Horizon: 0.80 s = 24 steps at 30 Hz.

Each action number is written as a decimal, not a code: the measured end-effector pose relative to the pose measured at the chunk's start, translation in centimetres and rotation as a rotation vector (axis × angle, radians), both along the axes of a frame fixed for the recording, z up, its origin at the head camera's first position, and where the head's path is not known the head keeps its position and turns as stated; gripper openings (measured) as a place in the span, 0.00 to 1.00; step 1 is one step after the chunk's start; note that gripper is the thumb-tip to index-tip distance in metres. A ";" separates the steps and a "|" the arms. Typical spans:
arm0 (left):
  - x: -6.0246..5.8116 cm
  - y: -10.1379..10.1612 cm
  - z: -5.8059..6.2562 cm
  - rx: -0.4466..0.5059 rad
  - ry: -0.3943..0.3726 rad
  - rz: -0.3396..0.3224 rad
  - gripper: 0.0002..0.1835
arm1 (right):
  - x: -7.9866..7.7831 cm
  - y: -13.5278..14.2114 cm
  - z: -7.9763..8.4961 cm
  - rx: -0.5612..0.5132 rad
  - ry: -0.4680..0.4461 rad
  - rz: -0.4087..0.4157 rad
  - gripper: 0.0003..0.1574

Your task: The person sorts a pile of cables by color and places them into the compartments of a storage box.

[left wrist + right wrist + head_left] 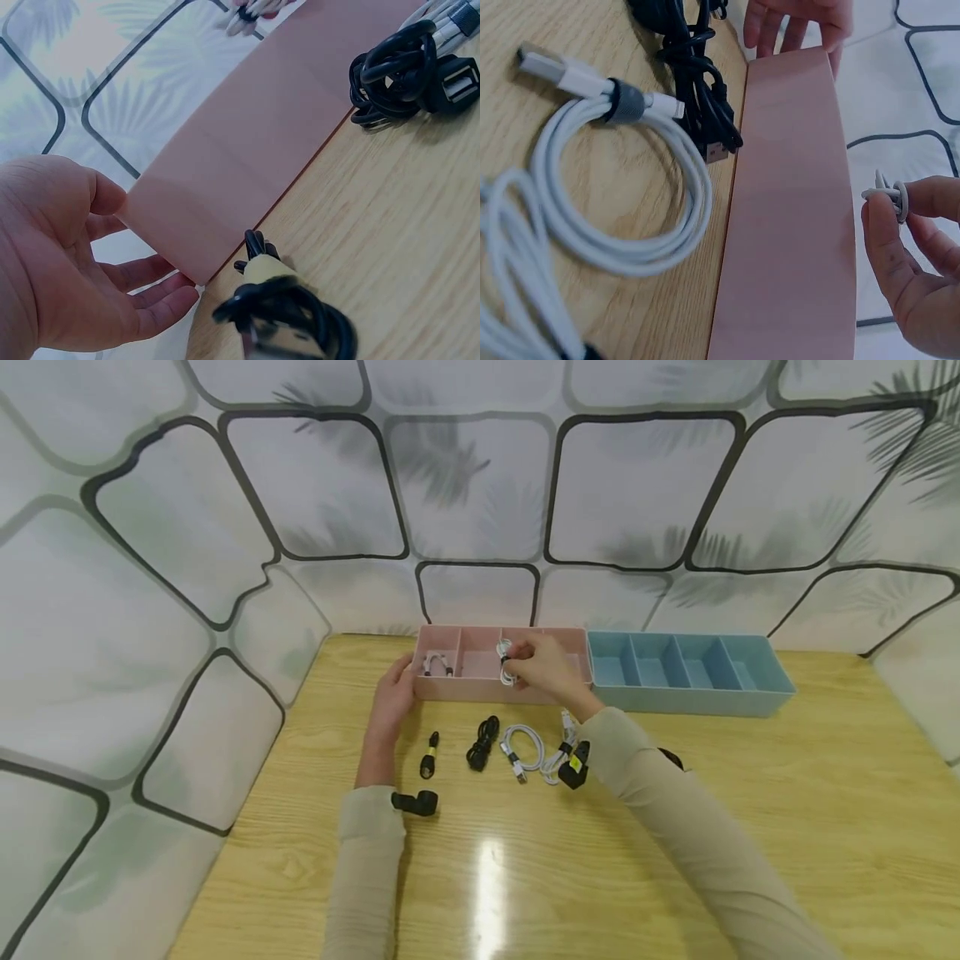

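A pink divided tray [480, 692] stands at the back of the wooden table. My right hand [542, 667] pinches a coiled white cable [505, 662] over the tray's middle compartments; the right wrist view shows that white cable [891, 197] between thumb and fingers above the pink tray wall [791, 225]. My left hand [393, 693] rests open against the tray's left end, fingers straight beside the pink tray corner [161, 217]. Another coiled cable [437, 662] lies in the tray's left compartment.
A blue divided tray [686, 672] stands right of the pink one. On the table in front lie a small black cable [428, 755], a black coiled cable [482, 742], and white coiled cables [525, 749]. The patterned wall [480, 493] rises behind.
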<state>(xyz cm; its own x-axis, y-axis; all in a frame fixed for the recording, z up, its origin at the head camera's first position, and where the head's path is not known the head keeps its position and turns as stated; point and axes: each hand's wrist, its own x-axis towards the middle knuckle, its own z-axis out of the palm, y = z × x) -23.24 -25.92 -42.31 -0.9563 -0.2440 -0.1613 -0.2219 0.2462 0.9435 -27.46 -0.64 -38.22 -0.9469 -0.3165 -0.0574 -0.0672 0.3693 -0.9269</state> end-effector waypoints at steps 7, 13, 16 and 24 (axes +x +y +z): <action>-0.2 -0.1 -0.2 0.012 -0.015 -0.004 0.28 | -0.9 -2.2 -0.1 0.037 0.013 -0.025 0.17; -0.3 0.0 -0.2 0.009 0.005 -0.003 0.28 | -1.3 -2.9 -0.1 0.048 -0.001 -0.060 0.17; -0.3 0.1 -0.2 0.002 0.012 0.003 0.27 | -1.5 -3.0 -0.2 0.064 0.002 -0.069 0.17; -0.3 0.0 -0.3 -0.009 0.012 0.015 0.27 | -2.0 -3.3 -0.6 0.104 0.030 -0.042 0.18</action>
<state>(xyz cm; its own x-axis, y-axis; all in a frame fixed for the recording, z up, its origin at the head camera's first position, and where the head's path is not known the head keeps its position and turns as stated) -23.58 -25.94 -42.64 -0.9544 -0.2595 -0.1473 -0.2140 0.2511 0.9440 -29.48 -3.92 -38.86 -0.9608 -0.2708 -0.0598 -0.0766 0.4665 -0.8812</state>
